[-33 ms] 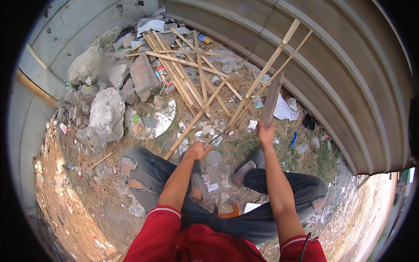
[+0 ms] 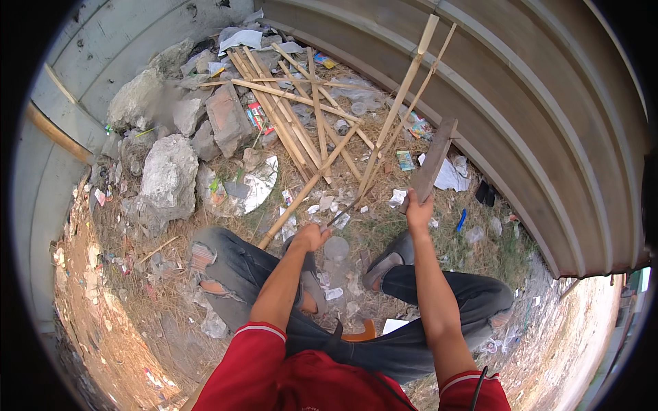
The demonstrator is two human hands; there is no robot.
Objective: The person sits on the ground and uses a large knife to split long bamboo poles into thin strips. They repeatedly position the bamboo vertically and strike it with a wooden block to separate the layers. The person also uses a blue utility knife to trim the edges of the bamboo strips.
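Observation:
My left hand [image 2: 312,237] is closed around the hidden handle of a knife. The knife's thin dark blade [image 2: 338,217] points up and right to the near end of a split bamboo piece [image 2: 392,127]. That piece leans away toward the metal wall, parted into a wide strip and a thin strip [image 2: 419,92]. Whether the blade is lodged in the bamboo, I cannot tell. In my right hand [image 2: 419,211] is the near end of a flat brown wooden board [image 2: 436,156], held tilted up and to the right, apart from the bamboo.
Several cut bamboo strips [image 2: 284,127] lie crossed on the ground ahead. A round bamboo pole [image 2: 295,203] runs beside my left knee. Rocks [image 2: 169,175] are heaped at the left. A corrugated metal wall [image 2: 548,130] curves round the right. Paper and plastic litter the dry grass.
The upper ends of the split bamboo have swung left and nearer to upright. The board's far end has tipped to the right, away from the bamboo. My left hand has barely moved.

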